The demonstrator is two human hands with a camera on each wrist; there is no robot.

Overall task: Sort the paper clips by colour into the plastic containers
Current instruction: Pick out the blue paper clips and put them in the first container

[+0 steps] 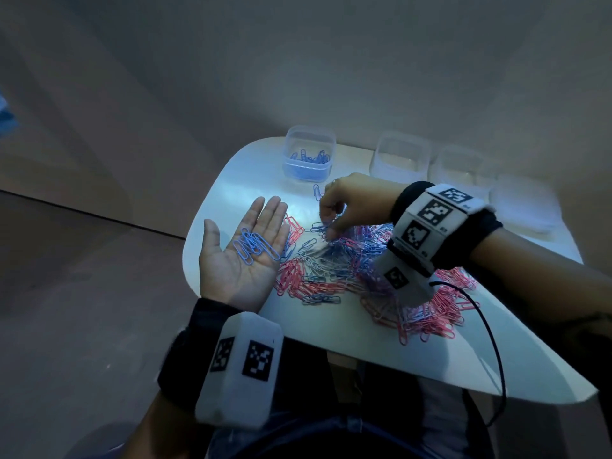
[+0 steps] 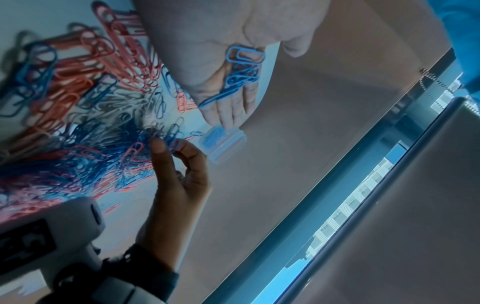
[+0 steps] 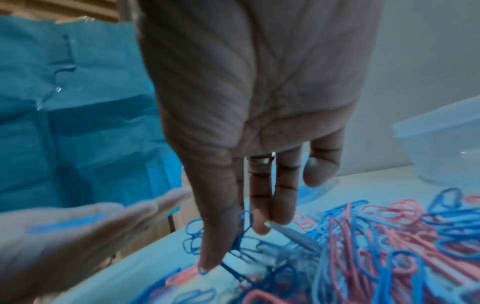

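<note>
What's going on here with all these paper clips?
A person is sorting paper clips by colour. The left hand lies flat, palm up, carrying a handful of blue clips. The right hand pinches another blue clip from the mixed pile on the white table. One container already holds blue clips; the others look empty.

Containers [image 1: 400, 157] behind clip pile [image 1: 364, 273] — all on table [image 1: 238, 180].

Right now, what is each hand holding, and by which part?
The left hand lies open, palm up, with light blue wire paper clips resting on its palm. The right hand pinches a blue paper clip at one end between fingertips.
</note>
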